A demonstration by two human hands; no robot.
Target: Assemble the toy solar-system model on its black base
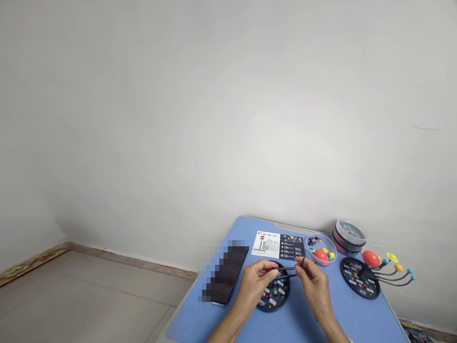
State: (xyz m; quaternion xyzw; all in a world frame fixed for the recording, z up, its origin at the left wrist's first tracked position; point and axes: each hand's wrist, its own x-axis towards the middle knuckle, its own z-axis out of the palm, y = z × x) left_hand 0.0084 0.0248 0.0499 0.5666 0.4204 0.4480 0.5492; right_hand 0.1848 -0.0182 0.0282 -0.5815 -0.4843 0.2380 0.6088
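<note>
Thin black rods (285, 272) stretch between my two hands, above a round black base (274, 295) printed with small coloured planets. My left hand (257, 278) pinches the rods at their left ends. At the other side my right hand (314, 281) has its fingers closed on the rods' right ends, one of which sticks up by the fingertips. How many rods there are is hard to make out. Part of the base is hidden behind my hands.
A printed instruction sheet (266, 245) lies behind the base. Beside it, a clear bowl (310, 257) holds coloured balls and small black parts. Stacked round containers (350, 236) and an assembled planet model (360, 281) stand right. A dark tablet (226, 281) lies left on the blue table (189, 328).
</note>
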